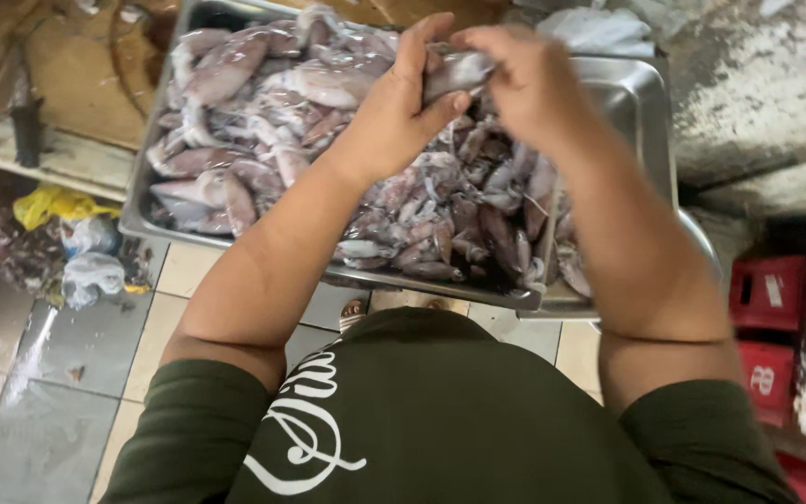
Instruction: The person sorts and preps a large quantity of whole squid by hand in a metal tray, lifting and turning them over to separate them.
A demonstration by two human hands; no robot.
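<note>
Both hands, left hand (403, 103) and right hand (524, 79), grip one pale grey-pink squid (459, 70) directly above the heaped rectangular steel tray (641, 103), so drips fall inside.

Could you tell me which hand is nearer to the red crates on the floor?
Right. The right hand is on the same side as the red crates; the left hand is farther across the tray.

Squid (459, 70) half hidden by fingers (both hands), tray (646, 103) corner cropped
</note>
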